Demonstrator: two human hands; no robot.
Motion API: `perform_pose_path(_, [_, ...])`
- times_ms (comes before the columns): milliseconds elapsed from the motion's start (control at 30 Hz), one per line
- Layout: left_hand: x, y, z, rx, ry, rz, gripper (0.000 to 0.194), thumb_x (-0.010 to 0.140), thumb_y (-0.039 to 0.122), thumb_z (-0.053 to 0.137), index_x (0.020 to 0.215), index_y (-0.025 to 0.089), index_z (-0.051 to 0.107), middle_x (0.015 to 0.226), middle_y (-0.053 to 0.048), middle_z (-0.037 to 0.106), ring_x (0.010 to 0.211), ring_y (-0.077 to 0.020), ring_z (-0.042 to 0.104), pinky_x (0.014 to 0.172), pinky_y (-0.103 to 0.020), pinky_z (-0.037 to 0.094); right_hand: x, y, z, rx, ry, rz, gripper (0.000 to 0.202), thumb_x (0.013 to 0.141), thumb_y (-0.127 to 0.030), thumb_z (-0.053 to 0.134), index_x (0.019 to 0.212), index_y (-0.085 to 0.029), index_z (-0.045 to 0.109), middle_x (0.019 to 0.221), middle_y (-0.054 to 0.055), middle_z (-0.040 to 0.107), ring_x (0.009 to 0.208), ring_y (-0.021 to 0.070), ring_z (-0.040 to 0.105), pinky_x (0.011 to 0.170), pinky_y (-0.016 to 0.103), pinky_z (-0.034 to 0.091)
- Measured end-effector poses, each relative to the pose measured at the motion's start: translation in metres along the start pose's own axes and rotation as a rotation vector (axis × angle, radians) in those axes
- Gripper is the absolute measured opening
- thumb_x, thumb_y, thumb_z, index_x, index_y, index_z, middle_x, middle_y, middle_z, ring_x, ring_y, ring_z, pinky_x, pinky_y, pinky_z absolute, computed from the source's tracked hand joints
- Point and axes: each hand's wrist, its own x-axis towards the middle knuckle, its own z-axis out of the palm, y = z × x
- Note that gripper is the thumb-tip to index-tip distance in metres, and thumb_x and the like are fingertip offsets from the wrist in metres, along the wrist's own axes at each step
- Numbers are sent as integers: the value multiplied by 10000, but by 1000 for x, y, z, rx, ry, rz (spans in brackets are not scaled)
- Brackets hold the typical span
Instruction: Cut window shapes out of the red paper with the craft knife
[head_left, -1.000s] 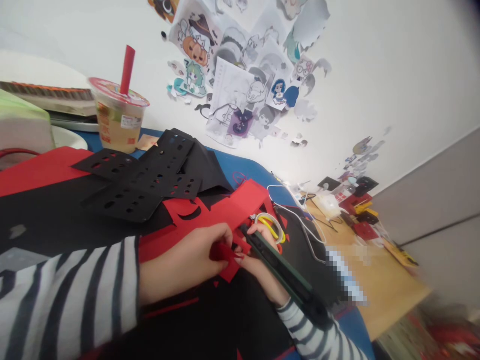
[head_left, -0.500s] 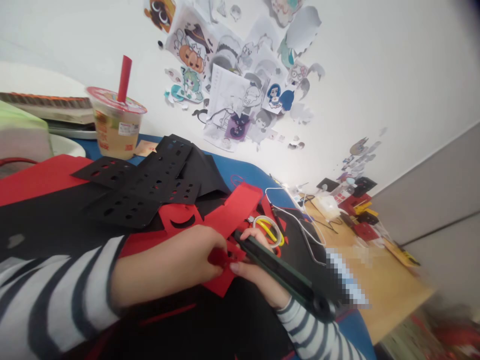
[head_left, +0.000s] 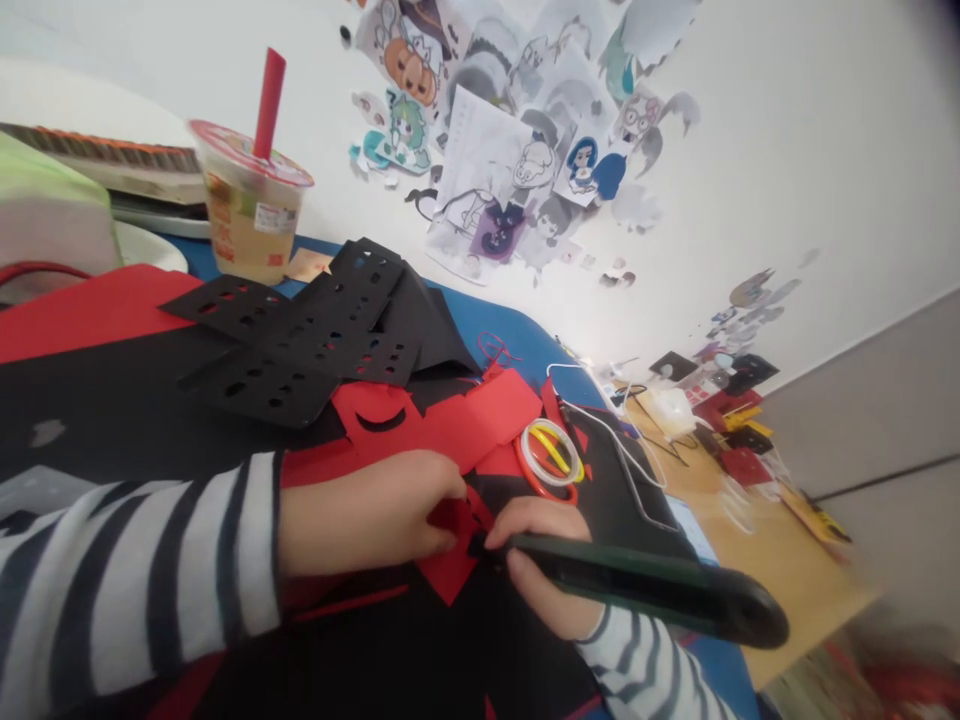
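My left hand (head_left: 390,510) pinches a small cut piece of red paper (head_left: 450,565), its fingers curled round the near part. My right hand (head_left: 547,560) is closed round a long dark green cutter (head_left: 645,580), with its narrow end at the red piece and its rounded end toward the lower right. The tip of the cutter is too blurred to make out. Behind my hands lies a larger red sheet (head_left: 487,420) with a cut-out. Black card with many cut holes (head_left: 300,345) rests at the upper left of it.
Rolls of tape in white, yellow and orange (head_left: 551,455) lie beyond my right hand. A drink cup with a red straw (head_left: 251,215) stands at the back left. A white cable (head_left: 600,412) runs on the right. Drawings (head_left: 487,150) cover the wall.
The cutter has swung from a steep slant to nearly level, and my right hand has turned with it. My left hand still pinches the red paper. The view has shifted slightly.
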Motion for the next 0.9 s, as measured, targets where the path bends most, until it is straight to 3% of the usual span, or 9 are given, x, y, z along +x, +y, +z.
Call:
perform_pose_path(400, [-2, 9, -2, 0, 9, -23, 163, 697, 163, 595, 807, 205, 707, 806, -18, 669, 734, -175, 601, 641, -239, 414, -10, 8, 9, -147, 6, -39, 213, 631, -104, 505, 774, -225, 606, 660, 3, 659, 552, 144, 614, 552, 236, 495])
perform_pose_path(633, [2, -1, 8, 20, 83, 6, 134, 671, 204, 597, 759, 207, 697, 718, -3, 640, 647, -151, 560, 564, -223, 377, -11, 10, 9, -194, -29, -99, 220, 643, -112, 501, 804, -238, 583, 648, 3, 652, 553, 151, 618, 542, 244, 504])
perform_pose_path(900, [2, -6, 9, -10, 77, 8, 92, 674, 231, 600, 720, 194, 671, 731, -10, 637, 629, -149, 553, 519, -225, 355, -7, 4, 10, -213, -22, -168, 223, 670, -93, 483, 812, -241, 570, 644, 8, 660, 546, 153, 631, 534, 241, 525])
